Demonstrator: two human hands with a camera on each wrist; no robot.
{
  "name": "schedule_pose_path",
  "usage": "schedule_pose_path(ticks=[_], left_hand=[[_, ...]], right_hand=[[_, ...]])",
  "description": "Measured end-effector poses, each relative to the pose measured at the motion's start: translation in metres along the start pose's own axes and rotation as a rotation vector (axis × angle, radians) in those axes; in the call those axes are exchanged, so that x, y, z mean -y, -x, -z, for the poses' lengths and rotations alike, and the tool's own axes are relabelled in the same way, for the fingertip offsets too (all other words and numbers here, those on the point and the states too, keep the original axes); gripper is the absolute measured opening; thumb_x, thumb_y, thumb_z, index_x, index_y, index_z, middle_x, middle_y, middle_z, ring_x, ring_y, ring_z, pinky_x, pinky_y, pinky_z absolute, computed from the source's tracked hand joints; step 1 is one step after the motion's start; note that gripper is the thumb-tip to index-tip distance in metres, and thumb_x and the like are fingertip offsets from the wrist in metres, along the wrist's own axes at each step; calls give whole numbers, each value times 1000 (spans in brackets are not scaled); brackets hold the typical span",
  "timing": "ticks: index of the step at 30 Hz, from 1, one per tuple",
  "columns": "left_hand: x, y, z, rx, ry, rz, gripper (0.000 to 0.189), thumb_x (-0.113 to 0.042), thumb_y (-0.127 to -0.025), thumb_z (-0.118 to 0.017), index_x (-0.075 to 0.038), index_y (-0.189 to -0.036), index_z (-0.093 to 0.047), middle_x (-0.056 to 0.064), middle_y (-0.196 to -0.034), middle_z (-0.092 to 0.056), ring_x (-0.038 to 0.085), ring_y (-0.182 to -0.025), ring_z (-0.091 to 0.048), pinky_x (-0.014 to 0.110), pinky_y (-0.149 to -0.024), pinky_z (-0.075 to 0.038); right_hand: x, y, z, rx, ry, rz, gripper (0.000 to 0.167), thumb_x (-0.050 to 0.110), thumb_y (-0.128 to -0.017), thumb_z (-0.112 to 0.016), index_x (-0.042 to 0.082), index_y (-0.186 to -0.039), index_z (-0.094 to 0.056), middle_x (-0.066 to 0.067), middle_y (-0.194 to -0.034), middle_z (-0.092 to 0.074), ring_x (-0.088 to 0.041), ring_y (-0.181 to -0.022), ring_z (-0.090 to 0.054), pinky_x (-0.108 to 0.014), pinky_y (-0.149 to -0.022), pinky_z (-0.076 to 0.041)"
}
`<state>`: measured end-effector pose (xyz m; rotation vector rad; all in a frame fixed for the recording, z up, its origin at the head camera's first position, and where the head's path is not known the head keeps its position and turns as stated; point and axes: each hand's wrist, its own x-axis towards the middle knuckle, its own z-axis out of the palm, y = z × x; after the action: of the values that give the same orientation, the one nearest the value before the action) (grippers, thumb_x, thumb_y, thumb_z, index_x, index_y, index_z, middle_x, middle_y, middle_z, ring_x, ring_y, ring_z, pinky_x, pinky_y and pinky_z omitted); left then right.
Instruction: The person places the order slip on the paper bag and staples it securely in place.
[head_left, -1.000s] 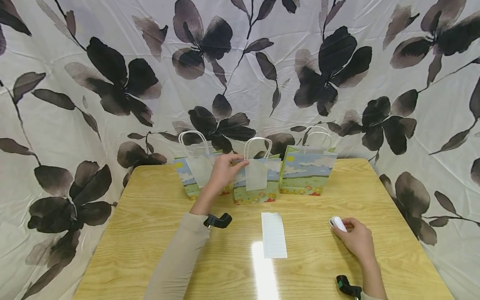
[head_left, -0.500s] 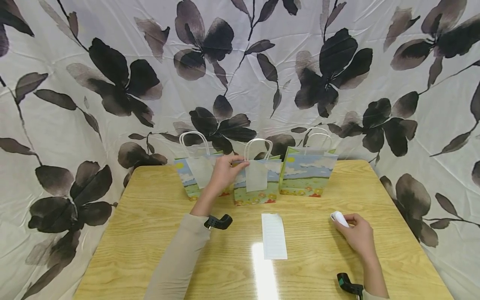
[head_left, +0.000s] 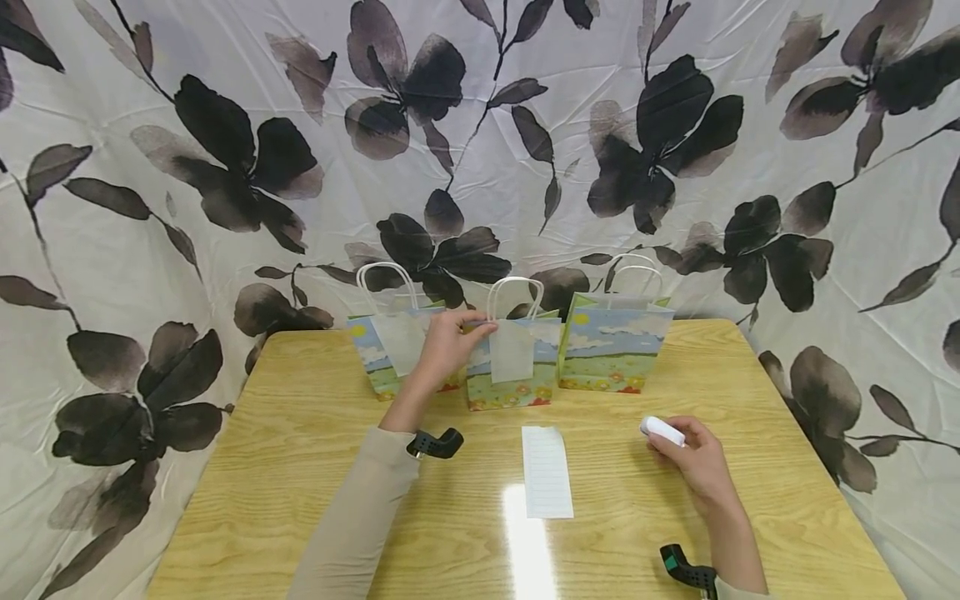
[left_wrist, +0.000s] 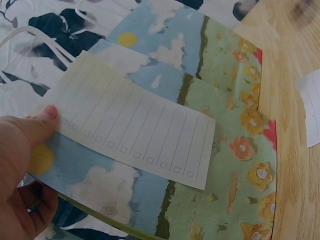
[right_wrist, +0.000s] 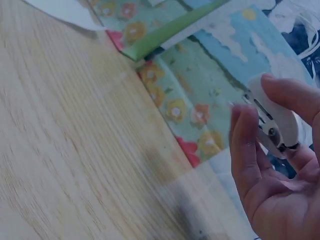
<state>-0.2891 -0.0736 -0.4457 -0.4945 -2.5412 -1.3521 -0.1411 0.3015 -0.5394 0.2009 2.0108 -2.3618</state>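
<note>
In the head view my left hand [head_left: 446, 343] pinches the top edge of the middle paper gift bag [head_left: 550, 354], printed with sky and flowers. A lined checklist slip [left_wrist: 135, 122] lies against that bag's front, and my left thumb [left_wrist: 37, 125] presses on its upper corner; the other fingers are partly hidden behind the bag. My right hand [head_left: 707, 467] holds a small white stapler [head_left: 663, 431] above the table, to the right of the bags. From the right wrist view, the stapler [right_wrist: 275, 115] sits between thumb and fingers, its metal parts showing.
A left gift bag [head_left: 367, 354] with another slip [head_left: 398, 342] on its front and a right gift bag [head_left: 615, 346] flank the middle one. A loose lined slip [head_left: 547, 475] lies on the wooden table [head_left: 300, 417]. Behind hangs a floral cloth [head_left: 525, 167].
My right hand has moved a little left with the stapler, which has turned to lie more sideways. My left hand and the bags have stayed in place.
</note>
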Motion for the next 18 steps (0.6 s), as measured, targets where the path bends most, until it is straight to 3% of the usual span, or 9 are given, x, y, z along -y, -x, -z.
schedule_pose_path(ticks=[5,12,18], left_hand=[[0,0,1,4,9,0,20,-27,-89,-71,-11,-100,-78,0,-92,-70,13,-72,-57,31,-59,-46],[-1,0,1,9,16,10,21,-27,-89,-71,-11,-101,-77,0,-94,-70,13,-75,-60,30,-62,-48],[0,-1,1,7,13,-2,21,-27,-89,-72,-11,-102,-78,0,-94,-70,13,-76,-60,30,-63,-48]], right_hand=[[-1,0,-7,29,-127,-8,22,-3,-91,-65,11,-107,-59,-9,-119,-39,-13,-98,-53,-24,-82,-50],[-1,-2,-16,164,-354,7,12,1,-101,-50,9,-109,-54,-7,-109,-48,-12,-83,-53,-21,-71,-44],[2,-6,-31,126,-343,-24,7,10,-100,-55,12,-107,-56,-4,-105,-50,-11,-81,-52,-22,-70,-42]])
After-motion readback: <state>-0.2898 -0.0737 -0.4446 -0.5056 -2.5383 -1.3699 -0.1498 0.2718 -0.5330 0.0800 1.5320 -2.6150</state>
